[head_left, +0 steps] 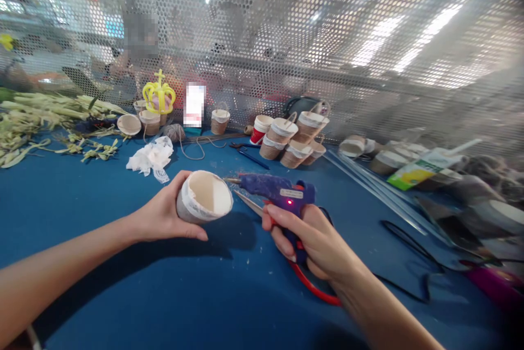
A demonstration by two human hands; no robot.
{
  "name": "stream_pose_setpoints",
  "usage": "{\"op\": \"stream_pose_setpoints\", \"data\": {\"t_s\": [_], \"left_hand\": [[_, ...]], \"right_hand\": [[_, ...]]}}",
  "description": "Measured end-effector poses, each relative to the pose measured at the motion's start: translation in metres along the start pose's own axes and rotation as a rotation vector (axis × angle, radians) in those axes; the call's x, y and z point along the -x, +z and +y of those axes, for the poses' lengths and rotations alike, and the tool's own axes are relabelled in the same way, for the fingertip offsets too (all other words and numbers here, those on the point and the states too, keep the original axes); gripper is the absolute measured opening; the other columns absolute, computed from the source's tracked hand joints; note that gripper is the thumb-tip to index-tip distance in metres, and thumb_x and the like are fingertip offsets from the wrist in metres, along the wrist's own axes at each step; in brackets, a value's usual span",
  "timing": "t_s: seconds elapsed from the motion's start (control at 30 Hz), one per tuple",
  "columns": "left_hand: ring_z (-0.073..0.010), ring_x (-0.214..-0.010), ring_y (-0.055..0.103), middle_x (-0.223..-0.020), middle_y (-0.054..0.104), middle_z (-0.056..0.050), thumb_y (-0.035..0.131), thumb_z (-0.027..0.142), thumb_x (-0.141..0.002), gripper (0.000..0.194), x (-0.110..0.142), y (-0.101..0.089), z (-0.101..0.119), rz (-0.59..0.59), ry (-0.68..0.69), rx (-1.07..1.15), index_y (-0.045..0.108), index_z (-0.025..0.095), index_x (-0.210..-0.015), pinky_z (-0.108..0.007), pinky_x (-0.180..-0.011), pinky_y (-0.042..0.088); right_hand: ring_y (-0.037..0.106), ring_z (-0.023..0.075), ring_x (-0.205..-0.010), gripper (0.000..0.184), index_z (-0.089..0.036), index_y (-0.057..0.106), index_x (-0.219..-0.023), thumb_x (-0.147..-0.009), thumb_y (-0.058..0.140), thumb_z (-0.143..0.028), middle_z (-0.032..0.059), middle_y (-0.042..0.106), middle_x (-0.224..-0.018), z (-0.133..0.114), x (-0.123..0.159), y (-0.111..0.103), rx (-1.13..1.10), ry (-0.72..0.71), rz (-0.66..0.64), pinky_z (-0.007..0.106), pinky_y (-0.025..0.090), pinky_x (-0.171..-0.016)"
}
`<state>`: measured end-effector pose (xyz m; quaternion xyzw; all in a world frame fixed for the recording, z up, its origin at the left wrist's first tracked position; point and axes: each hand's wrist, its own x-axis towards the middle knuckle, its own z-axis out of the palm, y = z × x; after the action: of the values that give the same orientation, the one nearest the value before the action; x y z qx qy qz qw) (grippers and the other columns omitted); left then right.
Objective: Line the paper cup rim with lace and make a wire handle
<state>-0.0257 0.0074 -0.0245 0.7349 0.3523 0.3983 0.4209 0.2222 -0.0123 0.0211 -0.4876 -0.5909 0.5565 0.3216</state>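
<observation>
My left hand [170,211] is closed around a small paper cup [196,211] wrapped in burlap, with white lace along its rim. The cup is tilted, and its open mouth faces up and toward me. In my right hand [313,238] is a blue hot glue gun [270,189] with a red light glowing on its side. Its metal nozzle points left, close to the cup's rim; whether the two touch I cannot tell. Beneath the glue gun lie scissors [249,204] with red handles, partly hidden by my right hand.
Several wrapped cups [280,130] stand stacked near the perforated metal screen [254,22]. White lace [151,158], grey twine [174,132] and blue pliers [251,156] lie behind my hands. Clear glue sticks [376,191] and a black cord [409,246] are at right, dried stalks [53,107] at left.
</observation>
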Motion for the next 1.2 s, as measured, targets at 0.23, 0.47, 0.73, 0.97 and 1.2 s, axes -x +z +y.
{"op": "stream_pose_setpoints", "data": {"t_s": [0.23,0.47,0.73,0.97,1.2], "left_hand": [[-0.0255,-0.098,0.054,-0.106,0.056,-0.008,0.077,0.036,-0.052,0.072,-0.001,0.0,-0.001,0.097,0.021,-0.135,0.036,0.019,-0.109,-0.035,-0.084,0.044],[-0.0234,-0.09,0.057,-0.099,0.058,-0.006,0.075,0.04,-0.053,0.07,-0.001,0.001,0.0,0.147,0.038,-0.275,0.037,0.019,-0.107,-0.033,-0.077,0.048],[-0.0233,-0.09,0.057,-0.099,0.059,-0.006,0.075,0.041,-0.053,0.069,-0.001,0.002,0.0,0.133,0.046,-0.335,0.038,0.019,-0.107,-0.034,-0.076,0.048],[-0.0236,-0.089,0.058,-0.099,0.059,-0.007,0.074,0.043,-0.053,0.069,-0.002,0.002,0.001,0.141,0.04,-0.354,0.038,0.019,-0.106,-0.035,-0.075,0.048],[-0.0237,-0.086,0.058,-0.095,0.059,-0.007,0.073,0.044,-0.054,0.066,-0.002,0.001,0.003,0.174,0.029,-0.41,0.039,0.018,-0.104,-0.035,-0.073,0.048]], "right_hand": [[0.045,0.0077,-0.035,0.033,-0.015,0.055,-0.06,-0.077,0.051,-0.043,-0.0038,0.049,-0.038,-0.003,0.004,0.006,0.36,-0.094,0.18,0.02,0.039,-0.04],[0.049,0.0094,-0.036,0.032,-0.017,0.055,-0.056,-0.074,0.052,-0.043,-0.0023,0.052,-0.039,-0.002,0.004,0.01,0.438,-0.069,0.259,0.02,0.046,-0.042],[0.053,0.0123,-0.038,0.033,-0.021,0.047,-0.045,-0.067,0.056,-0.043,0.0016,0.055,-0.04,0.001,0.001,0.014,0.413,-0.001,0.372,0.023,0.046,-0.041],[0.054,0.0134,-0.038,0.03,-0.021,0.048,-0.044,-0.066,0.057,-0.04,-0.0001,0.053,-0.036,-0.002,0.002,0.015,0.468,-0.005,0.389,0.022,0.045,-0.04],[0.052,0.0119,-0.032,0.025,-0.019,0.054,-0.05,-0.067,0.058,-0.037,-0.0022,0.053,-0.034,0.0,0.002,0.015,0.486,-0.075,0.399,0.021,0.044,-0.036]]}}
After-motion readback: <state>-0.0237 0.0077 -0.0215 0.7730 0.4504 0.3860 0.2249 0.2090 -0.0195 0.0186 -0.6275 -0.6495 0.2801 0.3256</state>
